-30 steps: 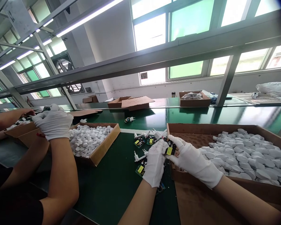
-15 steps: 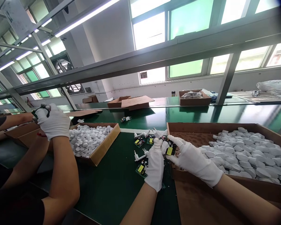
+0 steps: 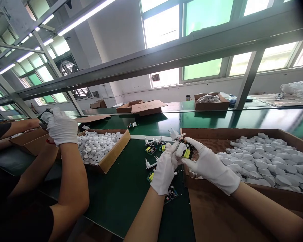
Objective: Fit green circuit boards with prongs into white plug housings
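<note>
Circuit board (image 3: 187,153): held up above the green bench (image 3: 116,205), between the two hands, near the left end of the large box; a yellow part faces out.
White round piece (image 3: 180,149): against the board's left side.
Two-pin plug (image 3: 175,134): just beyond the board, pins pointing up.
Left hand (image 3: 164,169): gloved, fingers bent in, pinching the white round piece.
Right hand (image 3: 212,166): gloved, thumb and fingers parted only by the board they grip.
Loose boards (image 3: 150,149): scattered on the bench beside and beneath the left hand, some with plugs near them.
Large box (image 3: 232,135): cardboard, to the right, heaped with white shells (image 3: 265,164) toward its right end.
Smaller box (image 3: 117,153): to the left, filled with white caps (image 3: 98,146).
Co-worker's hand (image 3: 62,129): gloved, raised near the smaller box, fingers curled around a small item too unclear to name.
</note>
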Demonstrator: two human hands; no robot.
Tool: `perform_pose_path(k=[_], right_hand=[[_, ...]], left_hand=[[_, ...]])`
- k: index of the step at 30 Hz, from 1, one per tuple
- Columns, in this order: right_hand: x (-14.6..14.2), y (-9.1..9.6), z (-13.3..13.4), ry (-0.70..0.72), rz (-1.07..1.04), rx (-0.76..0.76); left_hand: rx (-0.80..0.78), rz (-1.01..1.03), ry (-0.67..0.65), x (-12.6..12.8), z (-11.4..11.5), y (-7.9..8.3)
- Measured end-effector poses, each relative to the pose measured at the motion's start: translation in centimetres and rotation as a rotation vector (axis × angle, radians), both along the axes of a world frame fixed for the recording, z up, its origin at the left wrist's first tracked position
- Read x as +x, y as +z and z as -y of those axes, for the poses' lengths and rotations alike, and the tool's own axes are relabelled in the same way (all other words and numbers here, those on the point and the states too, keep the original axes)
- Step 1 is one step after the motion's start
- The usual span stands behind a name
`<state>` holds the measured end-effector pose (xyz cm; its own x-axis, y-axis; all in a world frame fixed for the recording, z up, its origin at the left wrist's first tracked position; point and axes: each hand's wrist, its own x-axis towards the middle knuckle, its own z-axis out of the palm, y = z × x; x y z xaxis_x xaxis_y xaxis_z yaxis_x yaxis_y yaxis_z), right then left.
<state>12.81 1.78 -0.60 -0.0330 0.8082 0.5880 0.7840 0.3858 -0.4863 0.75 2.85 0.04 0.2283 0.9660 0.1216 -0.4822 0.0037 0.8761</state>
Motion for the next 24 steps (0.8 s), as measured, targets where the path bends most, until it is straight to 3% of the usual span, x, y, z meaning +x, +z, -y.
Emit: perform_pose_path(k=[3,5,9,13,17,19,24], right_hand=[[0.4,-0.1,-0.3,0.035,-0.093,-0.051],[0.5,-0.2,-0.6,0.082,-0.082,-0.115],[0.6,-0.3,-0.9,0.192,-0.047,-0.244],[0.3,0.1,-0.5,0.24,-0.187,-0.251],[0.3,0.6,-0.2,0.297,-0.283,-0.324],[0.3,0.6,-0.3,0.293,-0.306,-0.328],[0.3,0.5,-0.5,0.258,-0.307,-0.257]], left_hand=[[0.004,0.098,-0.146,-0.3,-0.3,-0.3],[0.013,0.117,-0.15,-0.3,-0.3,-0.7],[0.085,0.036,0.009,0.1,-0.1,-1.1],[0.189,-0.078,0.122,0.1,-0.1,-1.3],[0.214,-0.258,0.424,-0.7,-0.2,-1.0],[0.244,-0.293,0.496,-1.0,-0.1,-0.6],[0.245,-0.157,0.178,-0.2,0.4,0.5]])
